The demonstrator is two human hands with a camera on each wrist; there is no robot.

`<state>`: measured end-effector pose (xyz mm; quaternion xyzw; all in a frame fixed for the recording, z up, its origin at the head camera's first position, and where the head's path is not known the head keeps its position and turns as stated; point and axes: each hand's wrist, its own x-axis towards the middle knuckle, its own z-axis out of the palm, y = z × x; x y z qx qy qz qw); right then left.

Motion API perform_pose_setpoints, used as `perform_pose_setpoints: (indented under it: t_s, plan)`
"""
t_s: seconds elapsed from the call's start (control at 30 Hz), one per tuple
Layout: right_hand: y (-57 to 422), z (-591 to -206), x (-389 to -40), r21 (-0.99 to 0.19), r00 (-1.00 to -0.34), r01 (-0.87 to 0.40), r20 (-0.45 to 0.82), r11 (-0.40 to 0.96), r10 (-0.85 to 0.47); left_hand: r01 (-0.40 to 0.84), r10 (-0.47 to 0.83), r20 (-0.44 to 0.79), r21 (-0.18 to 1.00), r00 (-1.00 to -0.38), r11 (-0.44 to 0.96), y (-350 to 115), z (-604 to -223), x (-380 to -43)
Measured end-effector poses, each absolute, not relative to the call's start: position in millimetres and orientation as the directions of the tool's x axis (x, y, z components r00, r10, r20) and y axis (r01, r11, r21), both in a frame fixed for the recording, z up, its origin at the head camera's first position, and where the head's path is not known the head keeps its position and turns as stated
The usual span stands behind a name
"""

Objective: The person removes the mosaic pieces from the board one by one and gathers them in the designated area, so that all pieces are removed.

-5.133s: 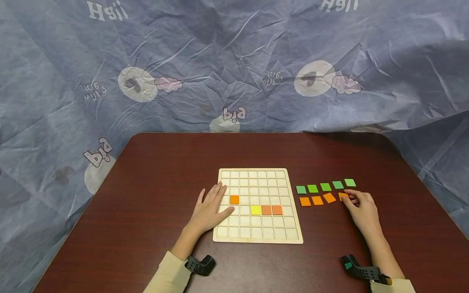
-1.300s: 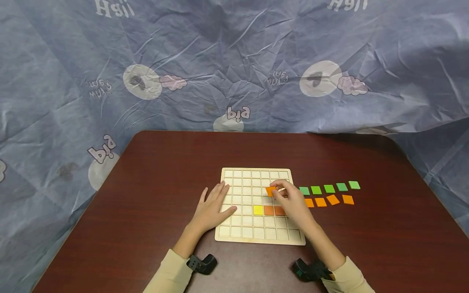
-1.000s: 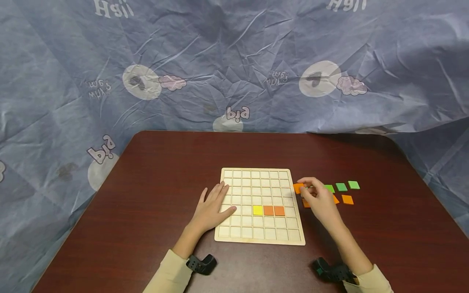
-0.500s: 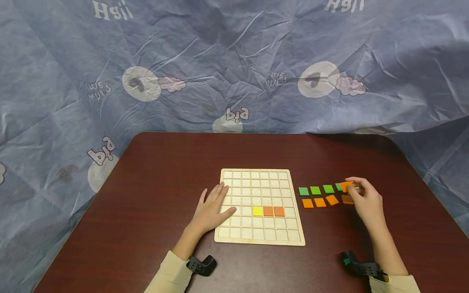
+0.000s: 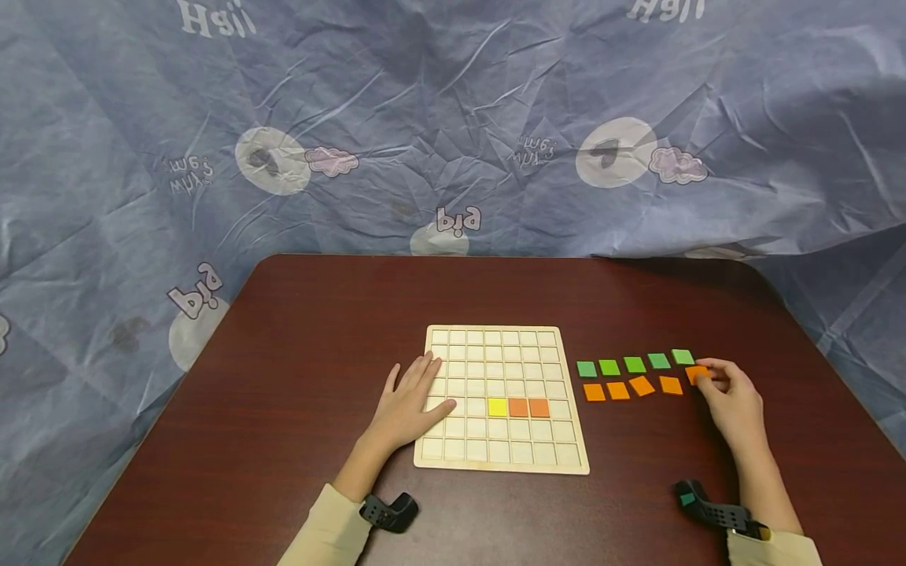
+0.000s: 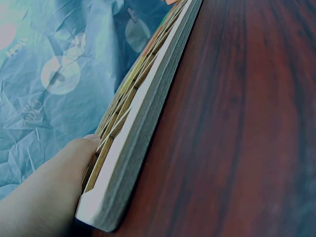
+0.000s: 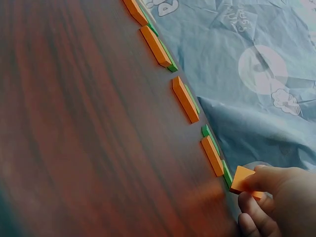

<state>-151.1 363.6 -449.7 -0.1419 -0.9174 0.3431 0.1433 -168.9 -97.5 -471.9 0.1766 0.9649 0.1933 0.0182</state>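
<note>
My right hand (image 5: 734, 399) pinches an orange square tile (image 7: 242, 178) between thumb and fingers, at the right end of the orange row. In the right wrist view the tile is tilted and looks slightly above the table. With fingers spread, my left hand (image 5: 403, 405) rests on the left edge of a pale wooden grid board (image 5: 501, 464). On the board lie a yellow tile (image 5: 498, 407) and two darker orange tiles (image 5: 528, 408) side by side in one row. The left wrist view shows my thumb (image 6: 74, 163) against the board's edge.
Right of the board, several green tiles (image 5: 635, 365) form a row, with several orange tiles (image 5: 618, 391) in a row in front. All lie on the dark red-brown table (image 5: 304, 330). Behind it hangs a blue-grey printed cloth (image 5: 453, 118).
An orange tile left the board's left side. My right hand carried it rightward past the board and over the tile rows to the orange row's right end. My left hand stayed put.
</note>
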Motion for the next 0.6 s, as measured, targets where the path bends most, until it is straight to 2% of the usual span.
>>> perform_pose_setpoints:
  t_s: [0.6]
  plan:
    - [365.1, -460.6, -148.2, -0.587, -0.94, 0.149, 0.166, 0.796, 0.298, 0.336, 0.35, 0.033, 0.374, -0.936, 0.864, -97.8, -471.5, -169.1]
